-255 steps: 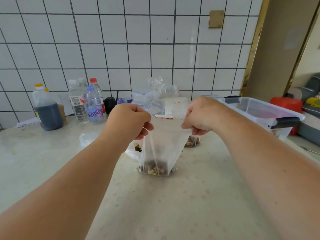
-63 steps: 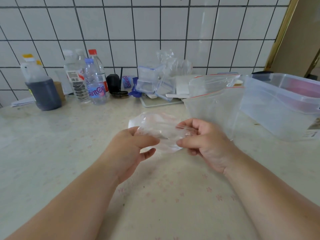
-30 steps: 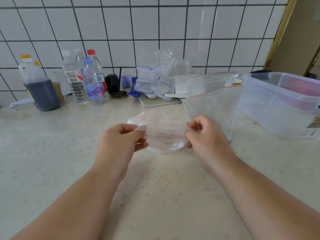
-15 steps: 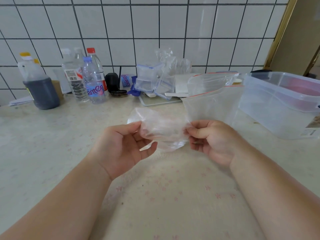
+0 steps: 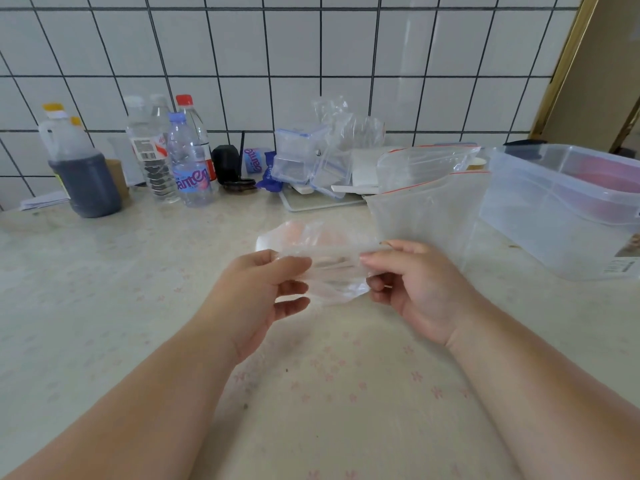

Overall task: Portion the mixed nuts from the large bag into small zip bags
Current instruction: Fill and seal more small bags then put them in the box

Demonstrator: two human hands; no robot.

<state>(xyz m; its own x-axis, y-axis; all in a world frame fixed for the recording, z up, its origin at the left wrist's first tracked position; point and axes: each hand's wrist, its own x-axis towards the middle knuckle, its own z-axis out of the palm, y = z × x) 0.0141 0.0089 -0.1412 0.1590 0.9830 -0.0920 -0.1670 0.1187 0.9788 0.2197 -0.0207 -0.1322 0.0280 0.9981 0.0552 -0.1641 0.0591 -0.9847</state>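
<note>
Above the pale, flower-printed worktop (image 5: 104,306), both hands held a small clear plastic zip bag (image 5: 332,268) between them. The left hand (image 5: 256,292) pinched the bag's left end between thumb and curled fingers, and the right hand (image 5: 415,285) pinched its right end the same way, so the crumpled film stretched across the gap; it looked empty, though the glare made that hard to judge. Just behind the right hand stood a large clear zip bag with a red seal line (image 5: 429,209), upright and open at the top, near a big translucent plastic storage box (image 5: 561,216) at the right. Further back along the white tiled wall (image 5: 277,57) were a jug of dark liquid with a yellow cap (image 5: 79,171), several clear plastic water bottles (image 5: 187,161) and a heap of small blue-edged zip bags (image 5: 304,157)
</note>
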